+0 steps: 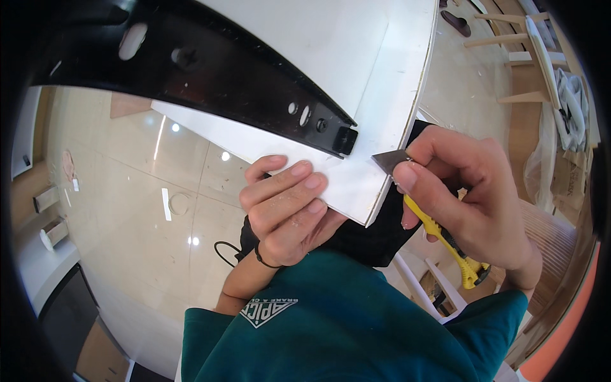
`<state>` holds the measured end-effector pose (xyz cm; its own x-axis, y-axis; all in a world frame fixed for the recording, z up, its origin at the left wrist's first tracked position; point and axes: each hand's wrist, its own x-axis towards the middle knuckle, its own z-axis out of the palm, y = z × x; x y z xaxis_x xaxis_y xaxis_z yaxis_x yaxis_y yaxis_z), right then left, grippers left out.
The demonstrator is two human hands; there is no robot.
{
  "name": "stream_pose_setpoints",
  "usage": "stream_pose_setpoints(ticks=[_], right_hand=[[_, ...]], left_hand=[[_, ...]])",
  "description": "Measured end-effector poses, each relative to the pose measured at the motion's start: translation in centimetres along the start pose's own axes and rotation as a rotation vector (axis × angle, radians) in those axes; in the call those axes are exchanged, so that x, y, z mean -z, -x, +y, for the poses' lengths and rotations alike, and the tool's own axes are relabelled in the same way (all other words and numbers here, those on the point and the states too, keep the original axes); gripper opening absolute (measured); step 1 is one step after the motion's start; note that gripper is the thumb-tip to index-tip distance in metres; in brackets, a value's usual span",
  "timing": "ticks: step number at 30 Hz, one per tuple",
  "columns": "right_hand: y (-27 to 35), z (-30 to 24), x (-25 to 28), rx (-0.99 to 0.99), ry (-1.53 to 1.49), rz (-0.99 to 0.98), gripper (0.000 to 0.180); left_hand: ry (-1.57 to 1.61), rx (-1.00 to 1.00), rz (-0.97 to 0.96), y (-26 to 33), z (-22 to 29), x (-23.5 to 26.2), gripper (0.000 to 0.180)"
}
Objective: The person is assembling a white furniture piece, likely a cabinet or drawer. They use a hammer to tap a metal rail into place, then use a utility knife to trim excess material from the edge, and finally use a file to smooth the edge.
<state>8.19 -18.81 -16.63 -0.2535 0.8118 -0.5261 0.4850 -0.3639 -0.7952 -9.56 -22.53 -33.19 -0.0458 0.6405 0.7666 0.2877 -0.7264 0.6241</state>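
The white panel (354,191) sits just in front of the person's torso, its near corner grasped by the left hand (286,213). The right hand (474,191) grips a yellow utility knife (447,243), blade (389,160) at the panel's edge; contact is unclear. A black drawer slide (248,89) covers part of the panel beside the left fingers. Farther out are tiled floor (127,184), a wooden chair (496,41) and a dark shoe (456,23).

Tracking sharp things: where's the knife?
Right of centre in the head view, the knife is in the right hand, its blade tip over the panel, near the rail.
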Motion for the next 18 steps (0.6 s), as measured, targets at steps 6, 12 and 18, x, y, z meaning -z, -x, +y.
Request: stream_pose_setpoints(ticks=[6, 12, 18], right_hand=[[0.17, 0.34, -0.16, 0.012, -0.014, 0.013, 0.023], [0.04, 0.01, -0.10, 0.001, 0.002, 0.000, 0.023], [0.15, 0.18, -0.15, -0.015, -0.060, -0.005, 0.023]], left_hand=[[0.027, -0.007, 0.027, 0.06, 0.01, -0.33, 0.041], [0.007, -0.001, -0.018, -0.20, 0.06, 0.10, 0.041], [0.029, 0.003, 0.005, -0.14, 0.10, -0.17, 0.041]])
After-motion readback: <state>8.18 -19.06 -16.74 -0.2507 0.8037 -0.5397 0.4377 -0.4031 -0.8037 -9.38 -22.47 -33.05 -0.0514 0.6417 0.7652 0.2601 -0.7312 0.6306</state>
